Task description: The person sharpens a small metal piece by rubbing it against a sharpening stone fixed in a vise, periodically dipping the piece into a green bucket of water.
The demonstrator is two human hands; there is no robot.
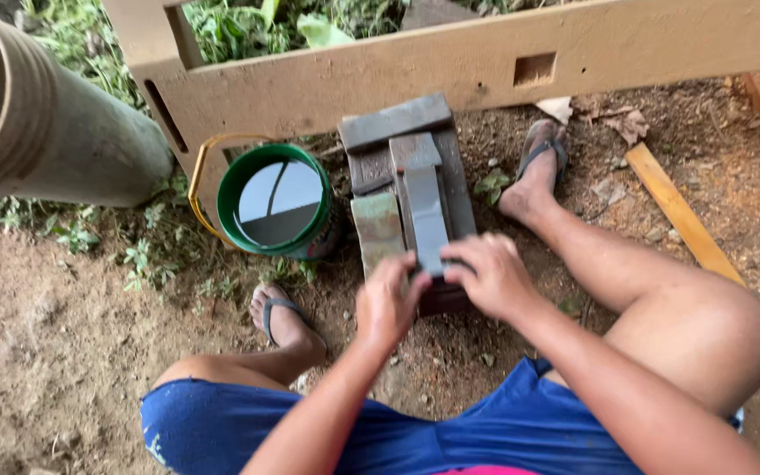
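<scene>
The person squats on bare dirt, and both hands meet at the near end of a long grey sharpening stone (425,211) that lies on a dark wooden block (408,189) at the centre of the view. The left hand (389,302) curls over the stone's near end from seven o'clock, fingers bent and pressed down. The right hand (490,274) comes in from four o'clock, its fingers folded over the same end, just touching the left. Whatever lies under the fingers is hidden, so I cannot tell whether they pin a blade or only the stone itself. A second, greenish stone (377,227) lies beside the grey one on its nine o'clock side.

At nine o'clock of the block stands a green bucket (237,189) with a yellow handle, holding still water. A pale wooden beam (485,62) with cut slots runs across twelve o'clock, greenery behind it. A thick concrete pipe (37,123) fills ten o'clock. A yellow wooden slat (688,224) lies on the ground at three o'clock. Each foot wears a flip-flop, one at either side of the block.
</scene>
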